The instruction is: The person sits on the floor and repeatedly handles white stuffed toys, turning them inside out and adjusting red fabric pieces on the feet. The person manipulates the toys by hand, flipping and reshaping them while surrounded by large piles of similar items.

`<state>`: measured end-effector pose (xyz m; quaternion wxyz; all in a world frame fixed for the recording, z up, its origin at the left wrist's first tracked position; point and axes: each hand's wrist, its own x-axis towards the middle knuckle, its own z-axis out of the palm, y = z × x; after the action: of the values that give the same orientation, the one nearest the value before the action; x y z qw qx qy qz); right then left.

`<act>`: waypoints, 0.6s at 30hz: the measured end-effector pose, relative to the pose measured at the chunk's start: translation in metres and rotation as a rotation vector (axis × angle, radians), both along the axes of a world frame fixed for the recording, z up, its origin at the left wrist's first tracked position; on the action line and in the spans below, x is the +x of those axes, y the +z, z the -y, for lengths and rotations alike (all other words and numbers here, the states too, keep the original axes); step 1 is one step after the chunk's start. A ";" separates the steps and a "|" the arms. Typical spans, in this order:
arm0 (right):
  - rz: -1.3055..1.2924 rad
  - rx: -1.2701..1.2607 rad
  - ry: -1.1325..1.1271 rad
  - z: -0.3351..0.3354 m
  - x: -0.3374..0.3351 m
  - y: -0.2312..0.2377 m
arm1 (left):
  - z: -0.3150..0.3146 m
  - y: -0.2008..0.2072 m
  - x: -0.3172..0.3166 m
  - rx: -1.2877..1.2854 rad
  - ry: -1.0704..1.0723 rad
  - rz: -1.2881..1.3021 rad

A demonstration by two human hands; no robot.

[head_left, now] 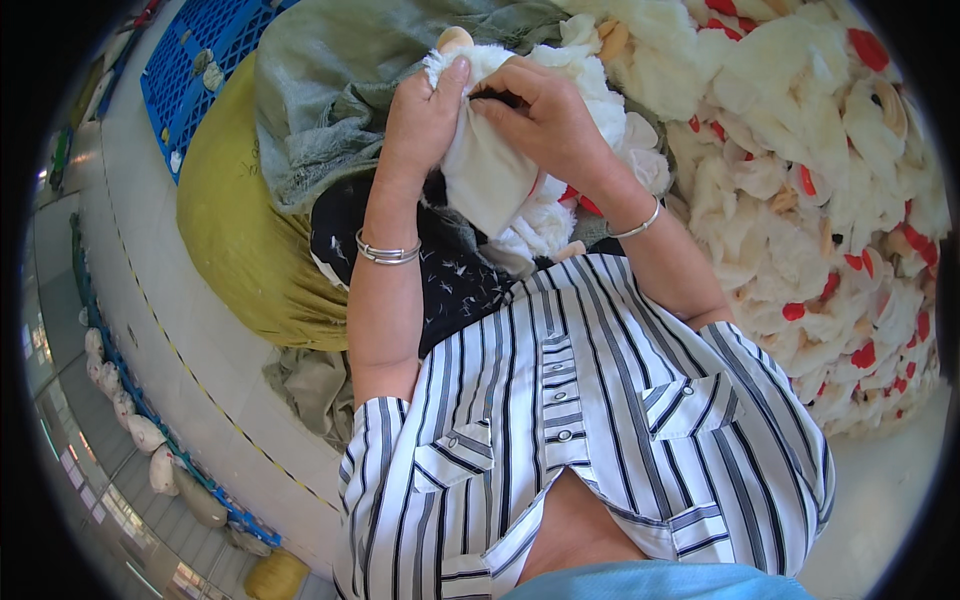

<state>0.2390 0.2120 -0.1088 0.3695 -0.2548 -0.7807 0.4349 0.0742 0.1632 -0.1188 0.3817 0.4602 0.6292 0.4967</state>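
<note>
Between my two hands is a white plush toy skin (487, 178), limp and unstuffed, with fluffy fur around a smooth cream cloth side. My left hand (418, 120) grips its upper left edge, the thumb pressed on top. At a dark opening in the cloth, my right hand (548, 112) pinches the edge with thumb and bent fingers; the fingertips are partly hidden. A small tan piece (455, 39) pokes out above my left thumb. More white fur (545, 225) with red bits lies under the skin, over my dark apron (455, 295).
A big heap of cream plush skins (790, 200) with red and tan parts rises on the right. Stuffed sacks, one green-grey (320, 90) and one yellow-green (235, 220), stand at the left. Behind them is a blue plastic pallet (205, 60). Several bundles (150, 435) line the far left floor.
</note>
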 end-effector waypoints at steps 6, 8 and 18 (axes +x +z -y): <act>-0.090 -0.178 -0.191 -0.029 0.021 -0.002 | 0.013 0.023 -0.007 -0.171 -0.269 0.415; -0.061 -0.174 -0.258 -0.033 0.024 0.005 | 0.015 0.025 -0.008 -0.201 -0.300 0.353; 0.196 -0.045 0.018 0.021 -0.014 0.005 | 0.009 0.015 -0.007 -0.047 0.081 0.603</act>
<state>0.2252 0.1912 -0.1036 0.2818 -0.2974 -0.8052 0.4288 0.0670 0.1537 -0.1037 0.5415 0.2577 0.5168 0.6110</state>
